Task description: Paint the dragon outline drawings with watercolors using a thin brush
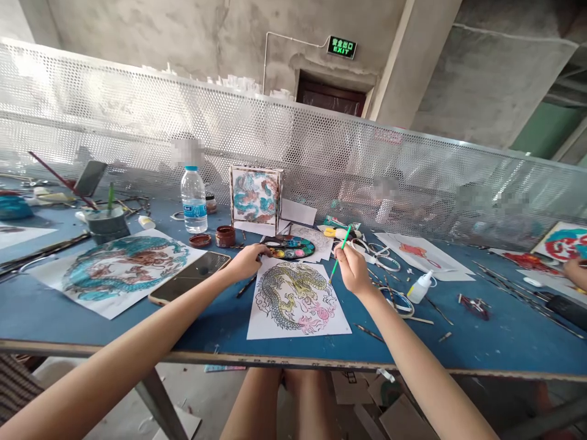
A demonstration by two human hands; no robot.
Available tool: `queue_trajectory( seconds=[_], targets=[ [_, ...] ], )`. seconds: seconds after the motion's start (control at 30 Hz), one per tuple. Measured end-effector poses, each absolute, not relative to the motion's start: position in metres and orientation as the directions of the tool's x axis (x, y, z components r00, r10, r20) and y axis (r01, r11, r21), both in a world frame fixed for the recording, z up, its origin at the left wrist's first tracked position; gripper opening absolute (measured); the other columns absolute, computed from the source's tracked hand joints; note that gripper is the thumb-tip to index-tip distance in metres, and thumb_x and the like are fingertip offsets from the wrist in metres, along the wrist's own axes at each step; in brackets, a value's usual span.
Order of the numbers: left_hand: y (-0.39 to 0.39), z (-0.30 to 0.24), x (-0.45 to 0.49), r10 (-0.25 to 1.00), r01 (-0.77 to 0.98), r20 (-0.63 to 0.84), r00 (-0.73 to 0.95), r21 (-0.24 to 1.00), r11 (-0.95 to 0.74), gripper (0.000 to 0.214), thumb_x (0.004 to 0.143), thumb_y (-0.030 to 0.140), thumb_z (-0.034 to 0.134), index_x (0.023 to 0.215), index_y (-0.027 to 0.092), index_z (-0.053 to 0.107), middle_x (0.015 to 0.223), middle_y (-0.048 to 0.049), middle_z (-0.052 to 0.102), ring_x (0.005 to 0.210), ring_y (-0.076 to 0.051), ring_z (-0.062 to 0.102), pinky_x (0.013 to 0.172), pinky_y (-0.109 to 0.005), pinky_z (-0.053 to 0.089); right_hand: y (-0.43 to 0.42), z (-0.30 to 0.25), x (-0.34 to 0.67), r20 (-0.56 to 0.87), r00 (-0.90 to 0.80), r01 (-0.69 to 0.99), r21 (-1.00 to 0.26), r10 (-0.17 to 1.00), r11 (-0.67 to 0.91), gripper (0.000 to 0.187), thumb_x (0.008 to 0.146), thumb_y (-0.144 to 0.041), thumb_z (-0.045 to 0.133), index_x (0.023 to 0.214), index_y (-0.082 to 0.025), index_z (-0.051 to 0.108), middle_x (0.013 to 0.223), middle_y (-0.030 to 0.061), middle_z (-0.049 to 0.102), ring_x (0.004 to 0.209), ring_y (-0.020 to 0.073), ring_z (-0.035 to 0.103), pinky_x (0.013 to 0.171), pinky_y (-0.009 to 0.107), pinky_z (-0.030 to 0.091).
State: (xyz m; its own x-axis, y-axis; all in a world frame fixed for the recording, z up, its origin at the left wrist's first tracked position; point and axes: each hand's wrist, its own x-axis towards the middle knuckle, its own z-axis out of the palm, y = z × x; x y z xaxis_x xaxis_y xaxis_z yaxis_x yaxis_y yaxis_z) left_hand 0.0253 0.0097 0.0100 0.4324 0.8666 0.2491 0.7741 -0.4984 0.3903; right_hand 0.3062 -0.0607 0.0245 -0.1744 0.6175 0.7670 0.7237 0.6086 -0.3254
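Note:
My right hand (352,266) is closed around a thin green paintbrush (340,253), its tip down at the right edge of a dragon drawing (279,330). The sheet lies flat before me, the dragon partly coloured yellow and pink, with black outlines elsewhere. Near the sheet's top left corner is my left hand (247,261), fingers curled together beside the left end of a paint palette (296,247). Whether those fingers grip the palette or the paper is hidden. Several paint colours show in the palette's wells.
Left of the sheet lie a phone (190,278) and a blue-brown dragon painting (110,308). Behind stand a water bottle (195,201), a brown paint jar (225,236) and a framed dragon picture (255,198). A glue bottle (420,287) stands right; another person's hand (575,270) shows far right.

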Motion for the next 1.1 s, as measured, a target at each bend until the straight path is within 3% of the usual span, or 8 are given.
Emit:
queue_trajectory(
  seconds=[0.37,0.67,1.1],
  targets=[
    [0.0097,0.0146,0.0251,0.877,0.817,0.265,0.402,0.33,-0.474,0.043,0.063,0.005,0.04,0.097,0.016,0.065,0.105,-0.0053,0.064,0.092,-0.02,0.059,0.084,-0.025,0.045,-0.0673,0.0232,0.3061,0.7,-0.272,0.626,-0.392,0.66,0.674,0.028,0.093,-0.035,0.027,0.076,-0.021,0.046,0.072,0.0045,0.052,0.07,0.0181,0.052,0.066,0.03,0.04],
    [0.0128,0.0177,0.0191,0.826,0.792,0.454,0.336,0.339,-0.508,0.038,0.066,0.006,0.036,0.09,0.016,0.064,0.099,-0.008,0.059,0.089,-0.021,0.057,0.078,-0.03,0.046,-0.0657,0.0227,0.3079,0.705,-0.292,0.597,-0.394,0.646,0.699,0.026,0.093,-0.033,0.028,0.083,-0.02,0.048,0.077,0.0056,0.053,0.074,0.0186,0.052,0.069,0.032,0.041],
    [0.0147,0.0145,0.0179,0.816,0.786,0.462,0.346,0.332,-0.522,0.037,0.064,0.007,0.037,0.089,0.017,0.063,0.096,-0.0071,0.058,0.09,-0.021,0.056,0.081,-0.031,0.046,-0.0667,0.0206,0.3008,0.641,-0.38,0.587,-0.389,0.666,0.71,0.026,0.093,-0.032,0.029,0.081,-0.02,0.047,0.074,0.0041,0.051,0.07,0.0174,0.05,0.066,0.03,0.039]
  ],
)
